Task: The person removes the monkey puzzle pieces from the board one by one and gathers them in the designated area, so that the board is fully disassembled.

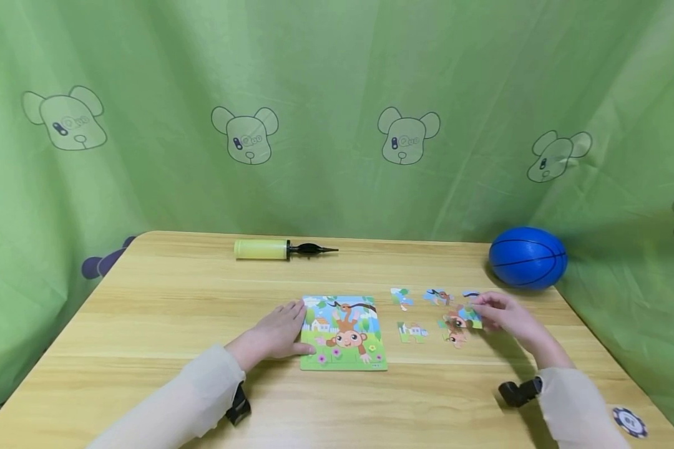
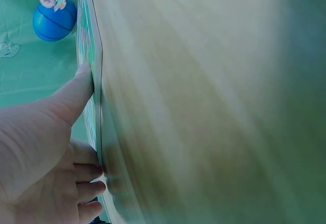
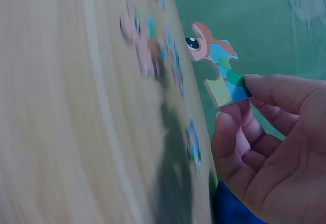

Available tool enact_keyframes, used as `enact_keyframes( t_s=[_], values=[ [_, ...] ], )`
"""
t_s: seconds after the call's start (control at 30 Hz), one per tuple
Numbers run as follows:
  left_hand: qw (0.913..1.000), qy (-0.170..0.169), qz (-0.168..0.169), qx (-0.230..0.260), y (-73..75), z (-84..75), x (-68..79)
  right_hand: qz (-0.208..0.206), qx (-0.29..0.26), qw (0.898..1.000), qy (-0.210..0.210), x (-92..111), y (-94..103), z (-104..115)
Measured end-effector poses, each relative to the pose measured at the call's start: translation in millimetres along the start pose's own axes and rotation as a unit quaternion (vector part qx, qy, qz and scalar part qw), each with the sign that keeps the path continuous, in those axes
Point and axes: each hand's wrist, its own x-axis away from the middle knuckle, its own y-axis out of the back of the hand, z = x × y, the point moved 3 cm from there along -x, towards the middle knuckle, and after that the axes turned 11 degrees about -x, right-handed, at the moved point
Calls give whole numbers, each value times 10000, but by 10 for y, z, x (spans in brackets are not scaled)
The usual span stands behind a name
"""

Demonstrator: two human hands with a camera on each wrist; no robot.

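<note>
A square puzzle board [image 1: 345,365] with a monkey picture lies flat on the table. My left hand [image 1: 275,332] rests at its left side; in the left wrist view the thumb [image 2: 76,89] lies on the board's face and the fingers touch its edge. Over on the right, my right hand [image 1: 508,317] pinches a puzzle piece [image 3: 224,81] between thumb and fingers, raised above the table. That piece shows an eye and part of a brown ear. Several loose puzzle pieces, among them one with a house [image 1: 412,332], lie between the board and my right hand.
A blue ball [image 1: 528,257] sits at the table's back right corner. Along the back edge lies a yellow hand pump [image 1: 261,249] with a black nozzle. A poker chip [image 1: 630,422] is near the front right. Green curtain [image 1: 326,187] hangs behind the table.
</note>
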Motion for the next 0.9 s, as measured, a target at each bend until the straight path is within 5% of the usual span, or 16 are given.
enact_keyframes(
  t_s=[0.57, 0.9],
  values=[
    [10000, 37, -29, 13, 7, 2, 9, -233, 1065, 9880, -1090, 4, 451, -387],
    [10000, 34, -37, 22, 15, -8, 11, -336, 1297, 9851, -1079, -70, 495, -465]
  ],
)
